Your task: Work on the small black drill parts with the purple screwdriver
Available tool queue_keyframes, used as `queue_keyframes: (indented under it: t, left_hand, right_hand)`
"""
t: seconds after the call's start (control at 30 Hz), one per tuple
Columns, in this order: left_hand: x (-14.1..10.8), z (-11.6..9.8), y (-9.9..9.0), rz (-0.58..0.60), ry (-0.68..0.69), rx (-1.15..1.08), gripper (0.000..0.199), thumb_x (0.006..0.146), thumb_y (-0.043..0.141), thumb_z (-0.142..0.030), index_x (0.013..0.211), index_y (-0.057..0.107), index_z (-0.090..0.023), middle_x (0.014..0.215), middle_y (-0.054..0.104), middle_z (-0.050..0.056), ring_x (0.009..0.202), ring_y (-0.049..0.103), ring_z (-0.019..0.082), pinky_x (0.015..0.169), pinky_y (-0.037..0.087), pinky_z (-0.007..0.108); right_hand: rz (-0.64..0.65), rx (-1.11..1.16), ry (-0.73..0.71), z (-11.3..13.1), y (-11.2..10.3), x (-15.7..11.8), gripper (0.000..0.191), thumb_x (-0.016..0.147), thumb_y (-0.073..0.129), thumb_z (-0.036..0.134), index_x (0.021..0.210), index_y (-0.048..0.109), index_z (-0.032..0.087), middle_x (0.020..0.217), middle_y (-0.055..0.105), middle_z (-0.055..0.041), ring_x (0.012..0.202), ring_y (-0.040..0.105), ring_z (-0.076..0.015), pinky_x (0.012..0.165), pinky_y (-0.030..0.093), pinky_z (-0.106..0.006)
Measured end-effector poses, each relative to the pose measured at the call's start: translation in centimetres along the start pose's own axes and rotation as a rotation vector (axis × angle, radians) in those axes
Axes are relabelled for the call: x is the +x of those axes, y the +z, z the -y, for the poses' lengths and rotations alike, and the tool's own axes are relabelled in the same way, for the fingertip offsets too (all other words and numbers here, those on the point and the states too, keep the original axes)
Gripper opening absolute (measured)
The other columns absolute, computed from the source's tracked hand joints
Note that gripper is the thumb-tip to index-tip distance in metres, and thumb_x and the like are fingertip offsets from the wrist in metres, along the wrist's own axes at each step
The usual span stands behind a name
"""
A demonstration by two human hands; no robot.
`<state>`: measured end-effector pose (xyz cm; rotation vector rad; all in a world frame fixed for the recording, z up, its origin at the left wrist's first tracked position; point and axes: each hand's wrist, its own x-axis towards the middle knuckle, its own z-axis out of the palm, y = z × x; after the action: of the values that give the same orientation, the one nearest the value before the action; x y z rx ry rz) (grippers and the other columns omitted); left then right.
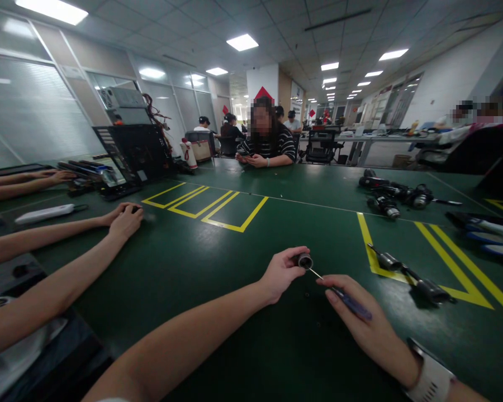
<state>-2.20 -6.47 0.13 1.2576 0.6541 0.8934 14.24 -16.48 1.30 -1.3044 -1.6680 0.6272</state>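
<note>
Between the thumb and fingers of my left hand (281, 273) is a small dark metal cylinder (305, 261), its round open end facing me. My right hand (356, 312) is closed around a screwdriver (352, 304) with a bluish-purple handle. The thin shaft points up and left, and its tip meets the cylinder's open end; how deep it reaches I cannot tell. A tiny dark part (307, 294) lies on the green table (218, 262) just below my hands.
Dark metal tool parts (430, 290) lie across yellow tape at right, with several black tool bodies (385, 195) farther back. A co-worker's hands (126, 220) are at left, near a white power strip (46, 213) and a black computer case (138, 148). Another person (272, 139) sits opposite.
</note>
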Motion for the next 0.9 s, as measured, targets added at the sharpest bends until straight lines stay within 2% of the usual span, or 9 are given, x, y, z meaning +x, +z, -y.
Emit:
queue_keyframes:
  t: [0.2, 0.4, 0.7, 0.8, 0.9]
  left_hand:
    - [-0.2, -0.2, 0.0, 0.002, -0.005, 0.051, 0.044, 0.071, 0.057, 0.004, 0.109, 0.062, -0.019, 0.114, 0.061, 0.007, 0.105, 0.058, 0.018, 0.098, 0.041, 0.039]
    - [0.0, 0.1, 0.1, -0.072, 0.019, 0.083, 0.035, 0.07, 0.057, 0.004, 0.098, 0.064, -0.015, 0.104, 0.063, 0.008, 0.097, 0.06, 0.018, 0.093, 0.045, 0.04]
    - [0.0, 0.3, 0.2, -0.079, 0.039, 0.082, 0.031, 0.071, 0.055, 0.003, 0.095, 0.066, -0.015, 0.102, 0.064, 0.008, 0.092, 0.061, 0.017, 0.086, 0.049, 0.037]
    - [0.1, 0.4, 0.3, -0.099, 0.041, 0.089, 0.031, 0.07, 0.054, 0.003, 0.093, 0.066, -0.014, 0.096, 0.066, 0.007, 0.089, 0.062, 0.016, 0.085, 0.05, 0.036]
    - [0.1, 0.3, 0.5, -0.119, 0.02, 0.084, 0.029, 0.071, 0.055, 0.003, 0.092, 0.066, -0.013, 0.092, 0.067, 0.007, 0.087, 0.062, 0.016, 0.085, 0.05, 0.036]
  right_hand:
    - [0.031, -0.036, -0.025, -0.7, 0.3, -0.1, 0.021, 0.086, 0.053, 0.03, 0.105, 0.062, 0.029, 0.105, 0.065, -0.0062, 0.099, 0.058, -0.0252, 0.088, 0.046, -0.042]
    - [0.08, -0.035, -0.053, -0.6, 0.3, -0.2, 0.025, 0.085, 0.055, 0.028, 0.108, 0.062, 0.032, 0.107, 0.065, -0.0056, 0.101, 0.058, -0.0255, 0.088, 0.048, -0.043]
    - [0.089, -0.147, -0.146, -0.5, 0.5, -0.3, 0.024, 0.086, 0.051, 0.027, 0.109, 0.06, 0.029, 0.107, 0.066, -0.0073, 0.101, 0.059, -0.0252, 0.087, 0.047, -0.043]
    - [0.07, -0.133, -0.127, -0.2, 0.4, -0.5, 0.024, 0.085, 0.053, 0.029, 0.108, 0.061, 0.029, 0.107, 0.066, -0.0071, 0.101, 0.058, -0.026, 0.089, 0.046, -0.044]
    - [0.03, -0.04, -0.043, 0.3, 0.1, -0.5, 0.019, 0.086, 0.05, 0.034, 0.096, 0.065, 0.028, 0.097, 0.067, -0.0064, 0.095, 0.06, -0.0257, 0.083, 0.048, -0.04]
